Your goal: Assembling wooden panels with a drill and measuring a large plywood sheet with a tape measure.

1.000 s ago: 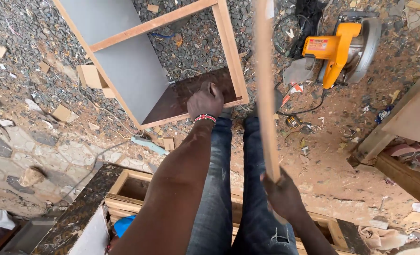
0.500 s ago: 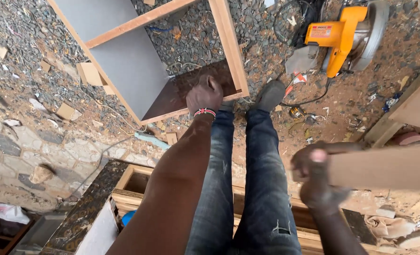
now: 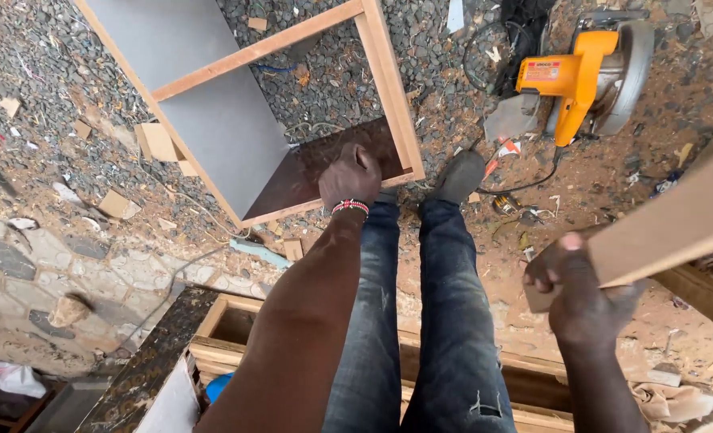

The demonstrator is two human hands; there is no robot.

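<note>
1. One open-sided cabinet frame (image 3: 236, 104), the largest item, lies on the gravel ground (image 3: 44, 72); it has pale wooden rails, a grey inner panel and a dark brown panel at its near corner.
2. The person's two legs in blue jeans (image 3: 421, 321) run down the middle of the view, with a grey shoe (image 3: 458, 175) planted just beside the frame's near corner.
3. A flat board (image 3: 677, 220) (light brown, seen partly edge-on) slants across the right side, from the hand up towards the right border.
4. A low wooden frame (image 3: 228, 337) sits beneath the legs at the bottom, with a dark speckled slab (image 3: 144, 369) beside it on the left.
5. A yellow circular saw (image 3: 585, 76) rests on the ground at upper right, well apart from both hands; its black cable (image 3: 525, 188) trails towards the shoe.
6. The left hand (image 3: 350, 178) is closed over the near edge of the cabinet frame, fingers curled onto the dark panel (a red and white beaded band sits on the wrist).
7. The right hand (image 3: 577, 289) holds the lower end of the board in a closed grip, thumb on top.
8. Small wood offcuts (image 3: 156, 143) are scattered over the gravel to the left of the cabinet frame.
</note>
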